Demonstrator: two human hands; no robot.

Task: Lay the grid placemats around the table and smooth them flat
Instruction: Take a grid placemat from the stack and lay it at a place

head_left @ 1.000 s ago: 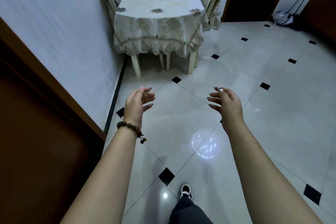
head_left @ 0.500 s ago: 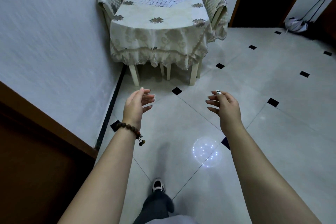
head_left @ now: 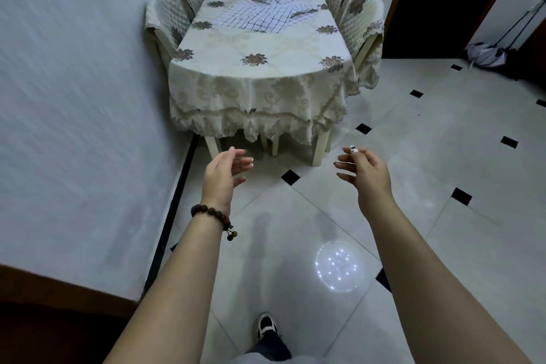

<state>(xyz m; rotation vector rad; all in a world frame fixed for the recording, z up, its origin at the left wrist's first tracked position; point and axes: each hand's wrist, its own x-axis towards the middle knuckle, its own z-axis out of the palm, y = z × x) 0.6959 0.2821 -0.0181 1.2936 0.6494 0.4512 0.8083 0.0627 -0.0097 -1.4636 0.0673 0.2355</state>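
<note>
While both arms reach out over the tiled floor point(head_left: 413, 186), the left hand point(head_left: 221, 174) and right hand point(head_left: 367, 170) hang empty, fingers loosely spread, well short of the one table point(head_left: 260, 47) ahead. On its far half, over the floral cloth point(head_left: 257, 97), lies one heap of grid placemats point(head_left: 263, 13), rumpled and overlapping so that I cannot tell their number. Four padded chairs stand by, two on the left point(head_left: 167, 13) and two on the right point(head_left: 359, 18), with one bead bracelet point(head_left: 212, 213) on the left wrist.
</note>
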